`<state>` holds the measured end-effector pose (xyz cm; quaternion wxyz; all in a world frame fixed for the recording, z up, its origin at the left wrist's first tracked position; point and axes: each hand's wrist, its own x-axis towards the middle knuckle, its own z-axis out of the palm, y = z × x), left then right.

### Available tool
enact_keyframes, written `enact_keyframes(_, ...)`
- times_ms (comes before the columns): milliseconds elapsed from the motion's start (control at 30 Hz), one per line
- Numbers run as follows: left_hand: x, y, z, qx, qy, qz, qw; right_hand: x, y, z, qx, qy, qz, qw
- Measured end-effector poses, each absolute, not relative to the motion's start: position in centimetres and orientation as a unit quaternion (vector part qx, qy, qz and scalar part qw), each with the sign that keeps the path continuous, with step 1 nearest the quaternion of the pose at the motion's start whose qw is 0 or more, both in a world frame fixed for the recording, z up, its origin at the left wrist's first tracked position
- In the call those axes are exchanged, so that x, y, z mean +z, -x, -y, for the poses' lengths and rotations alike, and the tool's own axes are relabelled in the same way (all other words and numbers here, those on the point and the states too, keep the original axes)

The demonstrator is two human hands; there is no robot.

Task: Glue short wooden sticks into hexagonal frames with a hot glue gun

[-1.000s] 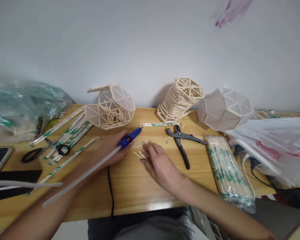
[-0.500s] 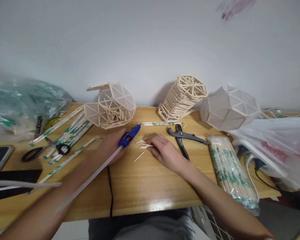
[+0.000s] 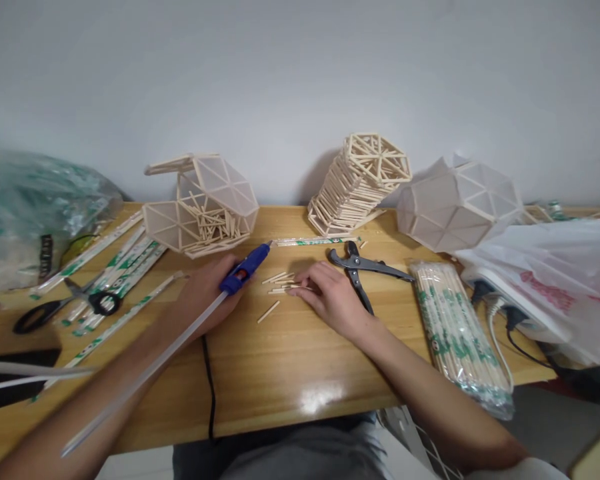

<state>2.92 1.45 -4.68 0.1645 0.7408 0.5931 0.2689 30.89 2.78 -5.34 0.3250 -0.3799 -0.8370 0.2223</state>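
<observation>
My left hand [image 3: 213, 293] is closed around a blue hot glue gun [image 3: 245, 268], its nozzle pointing up and to the right. A long clear glue stick [image 3: 150, 370] runs out of the back of the gun, over my left forearm. Beside it, my right hand [image 3: 333, 293] has thumb and fingers pinched at a short wooden stick at the right end of a small pile of cut sticks [image 3: 279, 279]. One more loose short stick [image 3: 269, 312] lies nearer to me. The fingertips partly hide the pinched piece.
Behind stand an open stick-framed box [image 3: 200, 213], a stacked-stick tower [image 3: 357, 183] and a paper-covered stick frame [image 3: 460, 203]. A pipe cutter [image 3: 363, 267] lies right of my hand, near packed chopsticks [image 3: 457, 333] and a power strip [image 3: 523, 310]. Scissors [image 3: 67, 307] lie left; a black cord [image 3: 209, 387] crosses the table.
The view has turned a little, so the things appear further left. My right fingers have curled closer together at the small sticks. My left hand still holds the glue gun.
</observation>
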Motion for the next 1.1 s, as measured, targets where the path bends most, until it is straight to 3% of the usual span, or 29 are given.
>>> enact_keyframes(200,-4.1,-2.8,-1.4,0.311,-0.752,-0.569,0.118,-5.0,-30.8,-2.8,0.236,0.387,0.813,0.365)
enact_keyframes(367,-2.4,-3.3,-0.9,0.341,-0.749,-0.551,0.14,-4.6,-30.7,-2.8,0.255,0.39,0.794,0.39)
enact_keyframes(800,-3.0,-2.6,-0.4,0.288,-0.622,-0.613,0.393,-4.6,-30.5,-2.7,0.264,0.376,0.792,0.401)
enact_keyframes(1100,-2.7,-2.7,-0.2,0.281,-0.609,-0.618,0.41,-4.4,-30.6,-2.7,0.265,0.36,0.8,0.399)
